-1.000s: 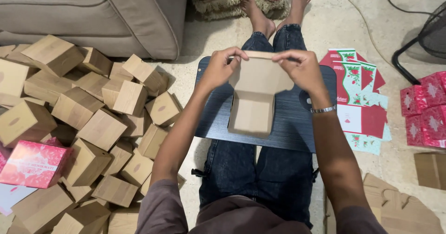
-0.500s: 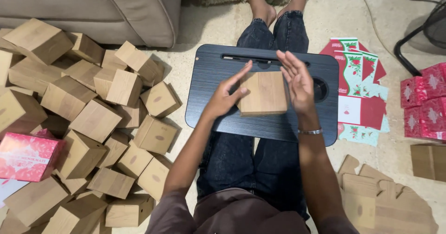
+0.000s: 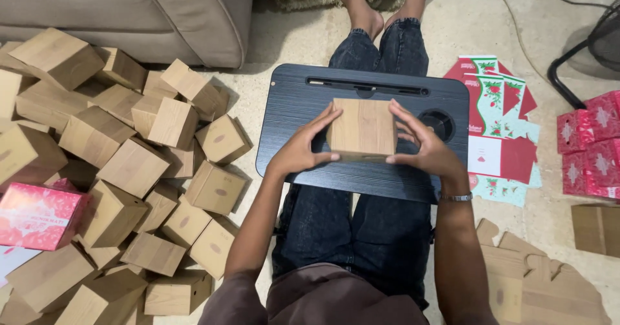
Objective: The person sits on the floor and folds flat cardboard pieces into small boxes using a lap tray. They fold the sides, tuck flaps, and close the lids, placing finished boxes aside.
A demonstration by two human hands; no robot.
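Note:
I hold a folded wood-grain cardboard box [image 3: 361,129] between both hands, just above a dark lap tray [image 3: 310,102] that rests on my legs. My left hand [image 3: 301,149] grips the box's left side, thumb along its lower edge. My right hand [image 3: 426,145] clasps the right side, fingers spread over the edge; a watch sits on that wrist. The box looks closed, its top face toward me.
A large heap of similar wood-grain boxes [image 3: 129,170] fills the floor on my left, with a pink box [image 3: 39,215] among them. Flat red-and-green printed sheets [image 3: 497,131] and red boxes [image 3: 591,144] lie on my right; flat brown blanks [image 3: 536,280] lie lower right. A beige sofa [image 3: 129,9] stands behind.
A second ago the box was open and unfolded in my hands. Both hands have since folded it shut and now clasp its sides over the tray.

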